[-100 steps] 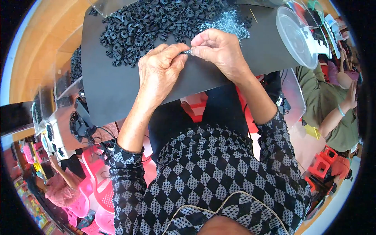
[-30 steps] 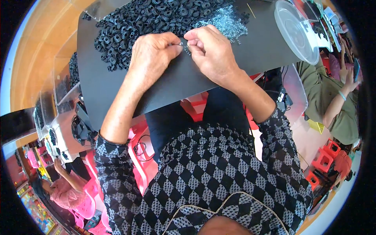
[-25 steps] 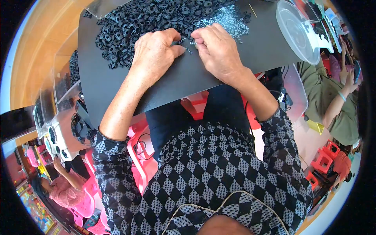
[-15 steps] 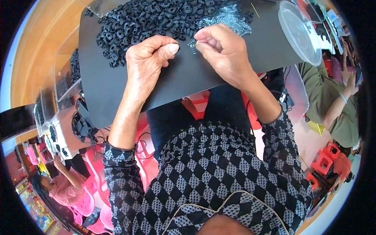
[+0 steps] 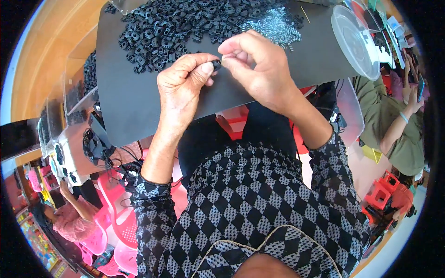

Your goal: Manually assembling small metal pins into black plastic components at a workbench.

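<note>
My left hand [image 5: 181, 83] pinches a small black plastic part [image 5: 216, 65] between thumb and forefinger. Close beside it, at the part's right, my right hand [image 5: 259, 65] has thumb and fingertips pressed together; whatever they hold is too small to make out. Beyond both hands a large heap of black plastic parts [image 5: 157, 34], many with holes through them, covers the far side of the dark tabletop [image 5: 134, 106]. At that heap's right lies a pile of small silvery springs [image 5: 273, 28].
A round clear plastic lid [image 5: 354, 44] lies at the table's right edge, and a thin stick [image 5: 305, 14] near the springs. Clear bins [image 5: 74, 92] stand at the left. Pink chairs [image 5: 123, 222] and red stools [image 5: 382, 190] are around. Other people sit left and right.
Both hands have come together: the left moved right, and the right moved slightly left to the black part. The part in my left hand now shows more clearly.
</note>
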The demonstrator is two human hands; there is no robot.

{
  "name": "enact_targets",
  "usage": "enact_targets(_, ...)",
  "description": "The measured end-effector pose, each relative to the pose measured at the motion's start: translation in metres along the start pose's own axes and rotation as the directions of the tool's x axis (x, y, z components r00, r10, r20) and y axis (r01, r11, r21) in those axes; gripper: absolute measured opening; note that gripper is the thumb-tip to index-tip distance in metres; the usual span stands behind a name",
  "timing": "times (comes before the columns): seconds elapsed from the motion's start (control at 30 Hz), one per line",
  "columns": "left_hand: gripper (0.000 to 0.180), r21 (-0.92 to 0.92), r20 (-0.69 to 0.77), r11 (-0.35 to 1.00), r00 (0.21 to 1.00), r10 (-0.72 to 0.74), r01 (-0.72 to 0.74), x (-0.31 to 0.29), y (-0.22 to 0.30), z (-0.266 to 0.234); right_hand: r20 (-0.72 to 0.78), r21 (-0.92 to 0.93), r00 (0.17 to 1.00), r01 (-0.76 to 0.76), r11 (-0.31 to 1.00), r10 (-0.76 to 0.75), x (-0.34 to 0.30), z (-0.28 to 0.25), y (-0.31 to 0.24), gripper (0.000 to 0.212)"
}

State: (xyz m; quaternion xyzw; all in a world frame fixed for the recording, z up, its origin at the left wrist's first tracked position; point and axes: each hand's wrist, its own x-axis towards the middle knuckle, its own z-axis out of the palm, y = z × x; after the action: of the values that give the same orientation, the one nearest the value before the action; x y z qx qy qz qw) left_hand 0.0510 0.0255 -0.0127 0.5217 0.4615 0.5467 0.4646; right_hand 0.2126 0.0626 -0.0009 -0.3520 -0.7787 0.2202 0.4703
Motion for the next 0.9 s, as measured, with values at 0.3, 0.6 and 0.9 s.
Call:
enact_targets(0.3, 0.01, -0.015, -0.182, 1.0, 0.983, -0.016, 0.013, -0.018, 0.014, -0.006, 0.046, -0.39, 0.876, 0.458, 0.799, -0.48, -0.012, 0.035, -0.023, 0.033)
enact_targets(0.6, 0.015, -0.003, -0.185, 1.0, 0.983, -0.008, 0.008, -0.035, 0.014, -0.029, 0.041, -0.283, 0.931, 0.358, 0.89, -0.362, -0.005, 0.035, -0.044, 0.035)
enact_targets(0.9, 0.019, -0.284, -0.261, 0.958, 0.965, -0.032, -0.045, -0.051, 0.007, -0.065, 0.195, -0.455, 0.947, 0.317, 0.832, -0.254, 0.029, 0.053, -0.015, 0.018)
